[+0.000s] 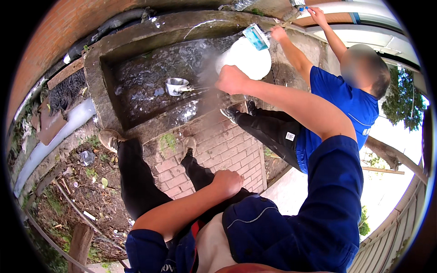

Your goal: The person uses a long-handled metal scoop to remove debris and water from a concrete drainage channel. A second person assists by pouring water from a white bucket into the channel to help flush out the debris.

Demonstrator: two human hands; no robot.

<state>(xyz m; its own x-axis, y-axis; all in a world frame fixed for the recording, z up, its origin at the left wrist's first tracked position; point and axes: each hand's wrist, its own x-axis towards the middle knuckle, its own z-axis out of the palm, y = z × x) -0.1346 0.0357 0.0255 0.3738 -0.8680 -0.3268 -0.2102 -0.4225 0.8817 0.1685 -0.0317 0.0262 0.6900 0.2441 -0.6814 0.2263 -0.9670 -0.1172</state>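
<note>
My right hand (232, 80) is closed in a fist over the near right part of a concrete trough (98, 91). A pale dipper (176, 87) sits low in the trough, its thin handle running toward this fist; a grey blur partly hides where they meet. Just beyond the fist is a white bucket (255, 63). My left hand (227, 183) is curled closed above my thigh, with nothing visible in it. A co-worker's hand (278, 33) is by a teal-and-white flat object (256, 37) at the bucket's far edge.
The co-worker, in a blue shirt (339, 98), stands at the right, with one hand (317, 16) raised to a blue-handled fitting (304, 9). Wet, dark patches cover the trough's floor. Brick paving (236, 150) lies before it; soil with litter (98, 195) and a pale pipe (59, 141) are left.
</note>
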